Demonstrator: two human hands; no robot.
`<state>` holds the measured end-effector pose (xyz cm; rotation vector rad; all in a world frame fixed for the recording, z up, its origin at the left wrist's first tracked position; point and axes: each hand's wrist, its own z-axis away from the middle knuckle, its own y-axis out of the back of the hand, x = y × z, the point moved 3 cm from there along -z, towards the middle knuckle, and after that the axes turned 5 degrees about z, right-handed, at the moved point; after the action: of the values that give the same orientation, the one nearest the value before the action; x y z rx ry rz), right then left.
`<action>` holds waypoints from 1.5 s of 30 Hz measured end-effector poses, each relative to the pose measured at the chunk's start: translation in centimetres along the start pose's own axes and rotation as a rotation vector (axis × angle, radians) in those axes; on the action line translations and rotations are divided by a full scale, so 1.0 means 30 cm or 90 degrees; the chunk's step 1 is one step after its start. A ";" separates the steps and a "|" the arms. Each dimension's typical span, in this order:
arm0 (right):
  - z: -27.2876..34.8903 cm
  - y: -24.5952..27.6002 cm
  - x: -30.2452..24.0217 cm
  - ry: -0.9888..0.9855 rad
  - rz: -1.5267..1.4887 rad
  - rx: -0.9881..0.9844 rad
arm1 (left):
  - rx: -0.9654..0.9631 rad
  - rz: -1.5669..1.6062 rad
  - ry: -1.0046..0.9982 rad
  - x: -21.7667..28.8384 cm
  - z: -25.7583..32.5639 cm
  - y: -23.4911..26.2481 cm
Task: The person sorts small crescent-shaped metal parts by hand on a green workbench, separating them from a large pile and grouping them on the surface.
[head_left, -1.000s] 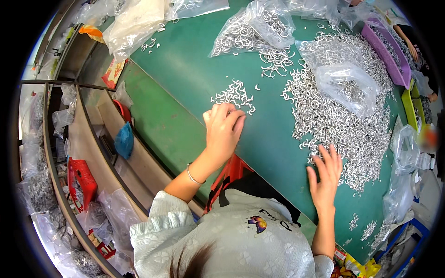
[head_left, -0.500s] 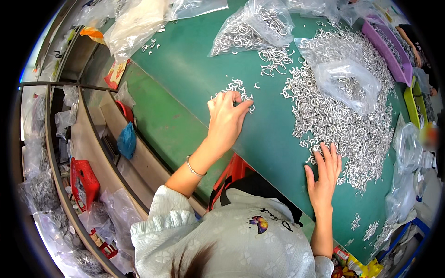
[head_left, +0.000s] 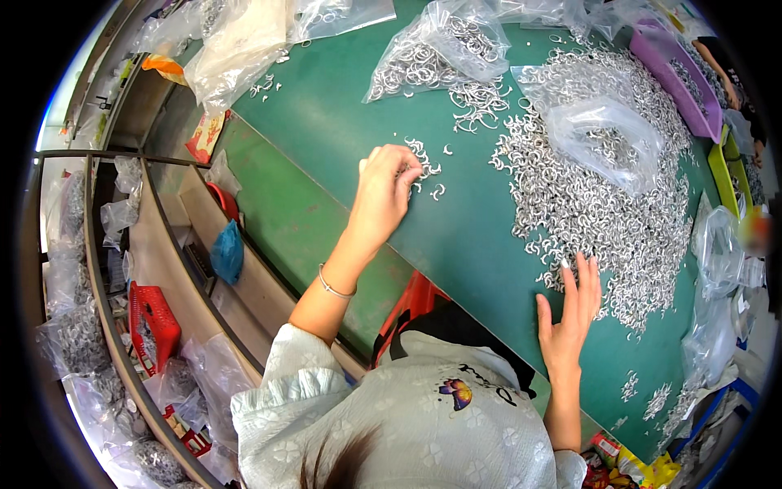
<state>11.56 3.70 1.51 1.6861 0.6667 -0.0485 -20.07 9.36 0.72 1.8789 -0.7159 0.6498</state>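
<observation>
Large pile (head_left: 603, 228): silver curved pieces, heaped on a green table (head_left: 472, 216); my landmark for every entry below.

Right hand (head_left: 568, 322): at the near-left edge of the large pile, open, thumb well apart from the raised fingers, fingertips over the outermost pieces. I cannot make out from my end whether they touch.

Left hand (head_left: 384, 183): to the left of the large pile, well apart from it; fingers curled, thumb drawn in toward them. Whether a piece is pinched there, I cannot tell.

Small cluster (head_left: 425, 159): similar silver pieces, left of the large pile, partly hidden from me by the left hand.

Bracelet (head_left: 334, 285): thin, metal, on the left wrist.

Clear bag (head_left: 570, 134): crumpled, lying on the large pile's far half.

Filled bag (head_left: 407, 65): transparent, holding silver rings, beyond and left of the large pile.

Loose rings (head_left: 481, 107): just beside the large pile's far-left edge, near the filled bag.

Purple basket (head_left: 700, 114): at the large pile's far-right edge, silver pieces inside.

Yellow-green basket (head_left: 722, 181): right of the large pile.
</observation>
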 end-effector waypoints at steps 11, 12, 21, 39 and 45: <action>0.079 0.035 0.077 -0.010 0.140 -0.145 | -0.123 0.205 0.048 0.266 0.150 -0.124; 0.090 0.053 0.102 -0.032 0.126 -0.124 | -0.149 0.236 0.042 0.297 0.171 -0.156; 0.234 0.166 0.089 -0.126 -0.099 0.075 | -0.368 0.449 0.083 0.540 0.330 -0.473; 0.538 0.349 0.413 -0.469 0.312 0.254 | -0.369 0.049 -0.324 0.672 0.183 -0.583; 0.274 0.267 0.375 -0.289 0.101 0.154 | -0.393 -0.131 -0.421 0.678 0.159 -0.727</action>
<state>27.20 0.07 2.31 1.8691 0.1899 -0.3992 10.09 8.51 0.11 1.5294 -0.9807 -0.3330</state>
